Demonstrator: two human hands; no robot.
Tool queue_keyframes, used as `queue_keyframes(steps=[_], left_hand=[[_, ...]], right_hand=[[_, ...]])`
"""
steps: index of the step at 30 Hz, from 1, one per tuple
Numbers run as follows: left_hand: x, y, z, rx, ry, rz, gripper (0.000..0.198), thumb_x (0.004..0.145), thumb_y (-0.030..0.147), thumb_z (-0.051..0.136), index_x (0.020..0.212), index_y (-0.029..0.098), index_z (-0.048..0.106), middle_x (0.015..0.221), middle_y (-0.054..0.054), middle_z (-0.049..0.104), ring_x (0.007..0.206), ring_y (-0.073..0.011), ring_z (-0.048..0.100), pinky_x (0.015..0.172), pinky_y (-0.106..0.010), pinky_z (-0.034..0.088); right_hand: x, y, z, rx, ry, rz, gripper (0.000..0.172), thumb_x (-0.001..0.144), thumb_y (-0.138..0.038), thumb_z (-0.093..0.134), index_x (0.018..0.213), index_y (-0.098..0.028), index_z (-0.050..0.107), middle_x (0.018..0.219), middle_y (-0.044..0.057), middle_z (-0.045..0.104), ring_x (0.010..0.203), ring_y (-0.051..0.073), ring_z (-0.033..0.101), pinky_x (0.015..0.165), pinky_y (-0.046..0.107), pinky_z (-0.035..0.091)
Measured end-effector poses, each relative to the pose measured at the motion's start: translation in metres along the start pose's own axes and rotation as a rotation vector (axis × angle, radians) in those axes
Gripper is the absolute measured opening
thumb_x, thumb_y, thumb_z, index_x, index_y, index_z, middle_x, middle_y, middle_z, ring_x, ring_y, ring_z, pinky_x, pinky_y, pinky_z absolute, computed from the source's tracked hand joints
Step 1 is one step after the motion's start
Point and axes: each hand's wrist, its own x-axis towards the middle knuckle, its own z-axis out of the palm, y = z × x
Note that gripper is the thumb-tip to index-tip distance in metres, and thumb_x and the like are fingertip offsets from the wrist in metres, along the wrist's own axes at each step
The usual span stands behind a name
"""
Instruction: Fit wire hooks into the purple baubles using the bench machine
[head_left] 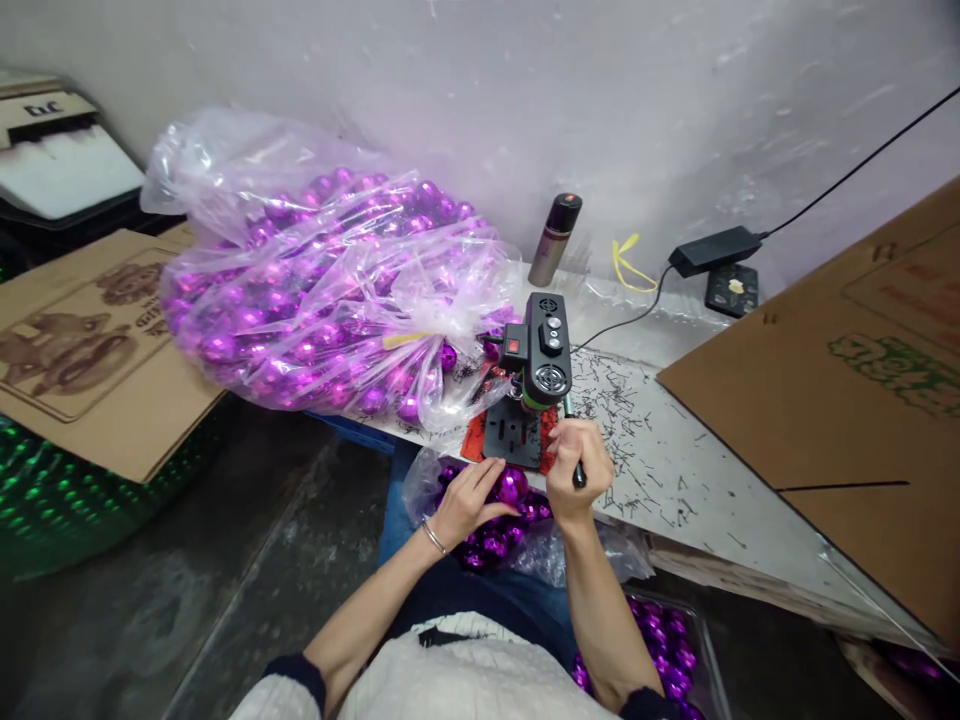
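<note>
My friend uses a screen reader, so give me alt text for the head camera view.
A person's left hand holds a purple ball before a small black machine while the right hand grips its lever. On the left, a clear bag bulges with more balls; black bits litter the white table on the right.

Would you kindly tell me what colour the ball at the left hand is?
The ball is shiny purple, seen best in the head view.

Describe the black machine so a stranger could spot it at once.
Find the big clear bag of purple balls. Right of it, on the table, stands the black machine. Its red switch and handle gripped by the right hand set it apart from the black adapter.
</note>
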Motion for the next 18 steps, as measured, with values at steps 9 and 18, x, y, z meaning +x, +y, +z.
queue_keyframes(steps=[9,18], left_hand=[[0.155,-0.119,-0.038,0.291,0.121,-0.455,0.031,0.093,0.018,0.053,0.119,0.008,0.067,0.121,-0.025,0.068,0.118,-0.0377,0.061,0.102,-0.056,0.049],[0.154,-0.135,-0.044,0.347,-0.102,-0.487,0.035,0.086,0.011,0.057,0.119,0.01,0.065,0.125,-0.025,0.062,0.115,-0.0388,0.062,0.097,-0.052,0.052]], right_hand=[[0.002,-0.003,0.0,-0.009,-0.003,-0.031,0.029,0.095,-0.012,0.045,0.07,-0.022,0.051,0.068,0.0,0.058,0.066,0.014,0.058,0.062,0.03,0.043],[-0.001,-0.002,-0.001,-0.027,-0.027,-0.038,0.028,0.095,-0.014,0.045,0.069,-0.022,0.051,0.068,0.0,0.06,0.066,0.015,0.059,0.061,0.031,0.043]])
